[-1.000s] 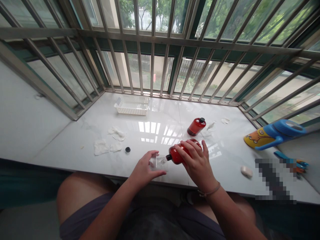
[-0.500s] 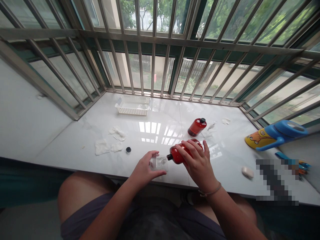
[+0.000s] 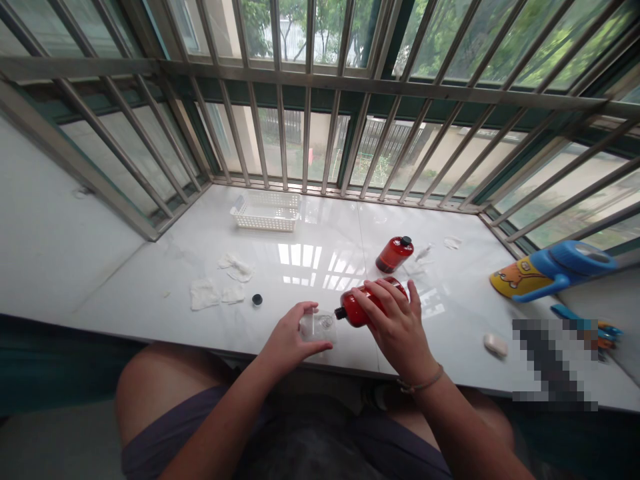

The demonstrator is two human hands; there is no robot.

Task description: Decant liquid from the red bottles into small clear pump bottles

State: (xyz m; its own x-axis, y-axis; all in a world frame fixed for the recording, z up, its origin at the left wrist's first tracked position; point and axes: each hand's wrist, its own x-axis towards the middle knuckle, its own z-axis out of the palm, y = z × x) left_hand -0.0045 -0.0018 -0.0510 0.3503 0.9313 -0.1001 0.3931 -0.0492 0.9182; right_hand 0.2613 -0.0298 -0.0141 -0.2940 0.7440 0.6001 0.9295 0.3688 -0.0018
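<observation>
My right hand (image 3: 393, 317) is wrapped over a red bottle (image 3: 356, 308), which is tipped on its side with its black neck pointing left. Just below and left of that neck is a small clear container (image 3: 319, 325), with my left hand (image 3: 293, 333) holding it between thumb and fingers near the counter's front edge. Whether liquid is flowing between the two is too fine to make out. A loose black cap (image 3: 257, 300) lies left of my left hand. Behind the held bottle stands a second red bottle (image 3: 395, 255) with its black cap on.
A white perforated basket (image 3: 265, 213) sits at the back by the barred window. Crumpled white tissues (image 3: 205, 293) lie at left. On the right are a blue and yellow water bottle (image 3: 550, 270) and a small pale case (image 3: 495, 345). The counter's front edge (image 3: 225, 345) runs above my knees.
The red bottle's neck has shifted very slightly. Otherwise both hands, the clear container and the things on the counter keep their places.
</observation>
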